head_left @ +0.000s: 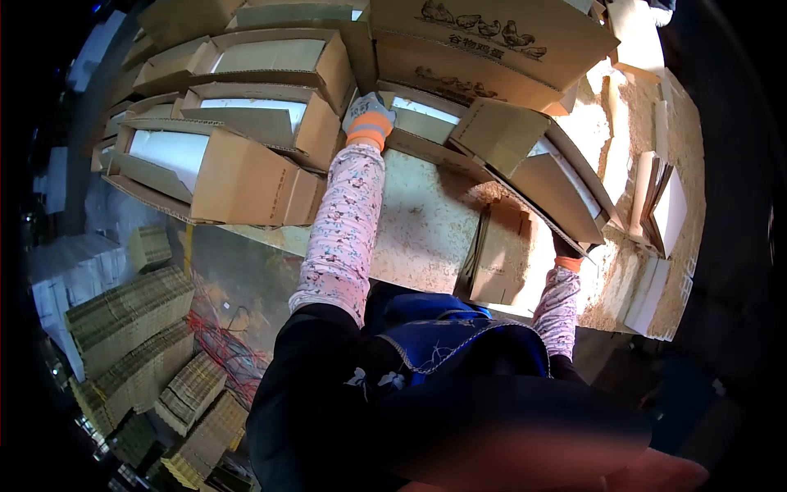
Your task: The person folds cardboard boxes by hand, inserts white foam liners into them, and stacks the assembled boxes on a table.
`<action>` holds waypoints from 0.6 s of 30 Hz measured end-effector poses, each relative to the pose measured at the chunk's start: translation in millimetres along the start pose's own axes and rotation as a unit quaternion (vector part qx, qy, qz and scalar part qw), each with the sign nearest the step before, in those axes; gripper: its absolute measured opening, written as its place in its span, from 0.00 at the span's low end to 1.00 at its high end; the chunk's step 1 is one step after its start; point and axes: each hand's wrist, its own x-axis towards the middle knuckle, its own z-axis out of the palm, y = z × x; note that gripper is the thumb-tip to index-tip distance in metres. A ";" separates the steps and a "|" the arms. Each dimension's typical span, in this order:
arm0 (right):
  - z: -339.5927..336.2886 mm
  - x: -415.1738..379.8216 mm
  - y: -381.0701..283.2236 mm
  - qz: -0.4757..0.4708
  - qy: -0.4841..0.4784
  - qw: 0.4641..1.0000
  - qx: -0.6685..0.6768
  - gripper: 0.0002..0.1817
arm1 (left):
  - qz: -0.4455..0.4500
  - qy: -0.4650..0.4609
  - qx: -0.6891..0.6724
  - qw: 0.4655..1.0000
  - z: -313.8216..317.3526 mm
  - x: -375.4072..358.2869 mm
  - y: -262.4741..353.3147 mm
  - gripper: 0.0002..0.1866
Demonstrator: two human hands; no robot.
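Left hand [370, 115], gloved, at 12 o'clock, at the near-left end of the mid box [420, 125]. Looks in contact; fingers partly hidden, can't tell how far open or whether it grips. Right hand [567, 245] at 3, in shadow at the near corner of the right box [557, 193], which sits at 2. Can't read finger spread or grip there either. Both boxes open-topped, white showing inside. Printed carton [492, 51] at 1, behind them. Row of open boxes [250, 176] at 10. Flat card [502, 261] on the table [418, 217] at 4. Bundles [131, 307] at 8, on the floor.
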 end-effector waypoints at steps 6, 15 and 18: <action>24.4 45.6 -36.0 0.105 -0.042 0.922 0.370 0.29 | 0.121 -0.038 0.091 0.988 -8.4 -10.4 -10.6 0.26; -13.3 151.8 -94.8 0.395 -0.202 0.353 0.824 0.34 | 0.113 -0.078 -0.313 0.940 28.8 -10.0 -51.6 0.35; 10.0 143.2 -76.4 0.207 -0.214 0.580 0.759 0.31 | 0.121 -0.105 -0.384 0.909 10.4 -29.3 -42.1 0.45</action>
